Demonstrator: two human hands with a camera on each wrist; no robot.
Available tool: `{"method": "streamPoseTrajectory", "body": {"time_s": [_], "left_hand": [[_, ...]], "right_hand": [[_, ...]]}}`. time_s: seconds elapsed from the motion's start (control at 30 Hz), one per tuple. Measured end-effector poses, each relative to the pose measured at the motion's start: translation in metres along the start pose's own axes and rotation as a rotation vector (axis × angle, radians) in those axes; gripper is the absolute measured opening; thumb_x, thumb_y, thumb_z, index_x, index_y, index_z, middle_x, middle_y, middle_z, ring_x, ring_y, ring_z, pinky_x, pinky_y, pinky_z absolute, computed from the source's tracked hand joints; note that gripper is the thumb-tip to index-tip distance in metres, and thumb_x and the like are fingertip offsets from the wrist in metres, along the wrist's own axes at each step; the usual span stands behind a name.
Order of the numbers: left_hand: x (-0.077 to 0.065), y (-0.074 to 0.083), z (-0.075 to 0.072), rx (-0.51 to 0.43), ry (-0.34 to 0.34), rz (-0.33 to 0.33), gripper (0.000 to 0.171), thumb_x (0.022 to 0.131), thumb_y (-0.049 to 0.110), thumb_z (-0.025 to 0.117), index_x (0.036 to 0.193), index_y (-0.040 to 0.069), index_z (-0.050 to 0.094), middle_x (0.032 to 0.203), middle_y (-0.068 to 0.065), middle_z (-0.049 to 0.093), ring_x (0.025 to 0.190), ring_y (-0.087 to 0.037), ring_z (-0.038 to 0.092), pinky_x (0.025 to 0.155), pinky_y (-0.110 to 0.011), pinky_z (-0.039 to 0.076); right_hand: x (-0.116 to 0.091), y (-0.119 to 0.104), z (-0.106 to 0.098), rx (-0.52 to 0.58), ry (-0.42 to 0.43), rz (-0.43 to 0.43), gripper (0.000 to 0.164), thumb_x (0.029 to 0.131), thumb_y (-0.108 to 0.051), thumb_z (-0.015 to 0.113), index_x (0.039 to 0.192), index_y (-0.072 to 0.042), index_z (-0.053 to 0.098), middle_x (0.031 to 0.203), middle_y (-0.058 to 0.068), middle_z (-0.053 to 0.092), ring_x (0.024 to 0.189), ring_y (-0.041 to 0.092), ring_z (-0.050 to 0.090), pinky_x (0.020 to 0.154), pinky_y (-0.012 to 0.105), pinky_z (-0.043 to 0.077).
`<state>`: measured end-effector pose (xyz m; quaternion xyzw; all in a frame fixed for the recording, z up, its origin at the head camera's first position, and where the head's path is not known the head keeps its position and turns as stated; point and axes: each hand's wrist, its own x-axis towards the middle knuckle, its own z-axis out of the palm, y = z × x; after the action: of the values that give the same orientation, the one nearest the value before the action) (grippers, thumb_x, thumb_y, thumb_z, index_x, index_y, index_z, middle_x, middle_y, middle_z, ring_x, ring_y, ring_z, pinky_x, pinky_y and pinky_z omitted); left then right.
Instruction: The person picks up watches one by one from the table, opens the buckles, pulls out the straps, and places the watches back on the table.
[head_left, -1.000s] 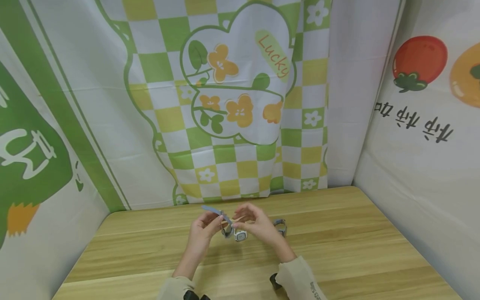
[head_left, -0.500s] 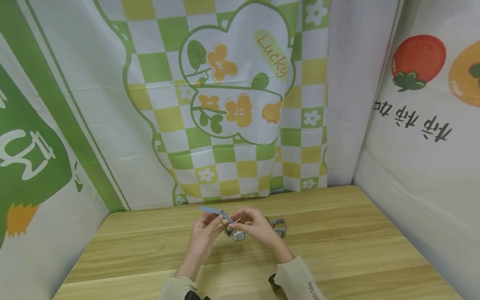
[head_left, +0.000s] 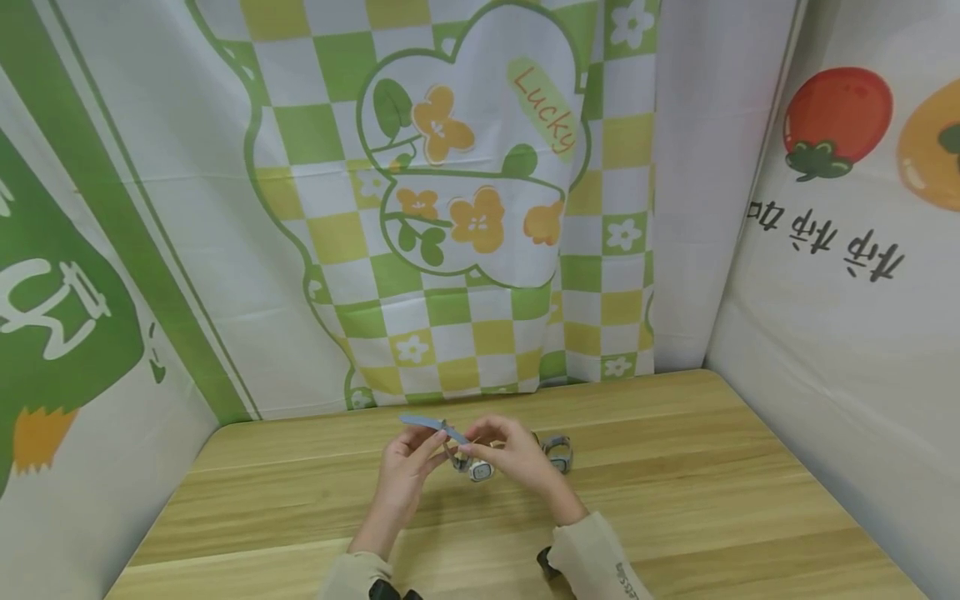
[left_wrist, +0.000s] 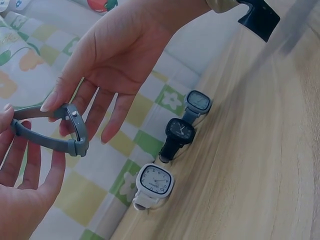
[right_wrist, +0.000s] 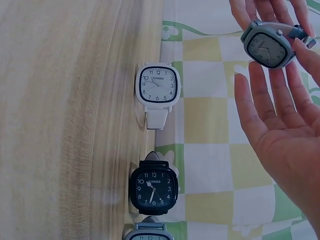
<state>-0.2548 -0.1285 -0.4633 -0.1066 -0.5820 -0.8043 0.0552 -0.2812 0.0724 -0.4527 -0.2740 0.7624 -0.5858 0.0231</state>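
Note:
Both hands hold a grey-blue wristwatch point(right_wrist: 267, 49) up in front of the body, near the table's back edge. My left hand point(head_left: 405, 467) pinches it from the left, its thumb tip showing at the band in the left wrist view. From the right, my right hand point(head_left: 517, 450) pinches the strap point(left_wrist: 45, 141) between thumb and fingers, while its other fingers stay spread. The dial faces the right wrist camera, and the band curves in a loop. Below the hands a white square-faced watch point(right_wrist: 158, 86) stands on the table.
A black watch point(right_wrist: 153, 187) and another grey-blue watch point(left_wrist: 198, 101) stand in a row with the white one on the wooden table point(head_left: 675, 500). Behind it hangs a green-and-yellow checked cloth point(head_left: 495, 333). Printed white cloth walls point(head_left: 847, 350) flank the sides.
My right hand has dropped slightly, and the grey-blue watch on the table shows more behind it. The held watch's strap has tilted flatter and shifted a little left. Both hands keep their grip.

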Motion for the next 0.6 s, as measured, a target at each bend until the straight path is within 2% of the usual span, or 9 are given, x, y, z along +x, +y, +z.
{"method": "streamPoseTrajectory", "body": {"time_s": [0.1,0.33,0.6], "left_hand": [[0.0003,0.0020,0.0000,0.010,0.003,-0.008,0.017,0.104,0.000,0.062,0.102,0.015,0.071,0.103,0.007,0.073,0.103,-0.009,0.070,0.094,-0.032,0.061],[0.0013,0.0051,-0.0002,0.033,0.019,-0.022,0.016,0.103,-0.003,0.062,0.102,0.011,0.071,0.101,0.005,0.072,0.099,-0.010,0.071,0.093,-0.033,0.062],[0.0016,0.0059,-0.0048,0.070,0.019,-0.007,0.011,0.103,-0.001,0.064,0.106,0.007,0.072,0.105,0.003,0.073,0.101,-0.012,0.071,0.092,-0.033,0.062]], "right_hand": [[-0.0005,-0.0005,-0.0006,-0.001,0.000,-0.003,0.018,0.101,-0.017,0.074,0.112,-0.002,0.072,0.111,0.014,0.074,0.101,0.024,0.070,0.082,0.040,0.060],[-0.0007,-0.0009,-0.0016,-0.017,-0.003,0.003,0.017,0.101,-0.019,0.074,0.111,-0.005,0.073,0.110,0.010,0.075,0.099,0.018,0.070,0.080,0.031,0.059],[-0.0008,0.0001,-0.0019,-0.021,-0.008,-0.002,0.018,0.101,-0.017,0.074,0.112,-0.003,0.073,0.110,0.013,0.075,0.100,0.022,0.070,0.079,0.030,0.057]]}}
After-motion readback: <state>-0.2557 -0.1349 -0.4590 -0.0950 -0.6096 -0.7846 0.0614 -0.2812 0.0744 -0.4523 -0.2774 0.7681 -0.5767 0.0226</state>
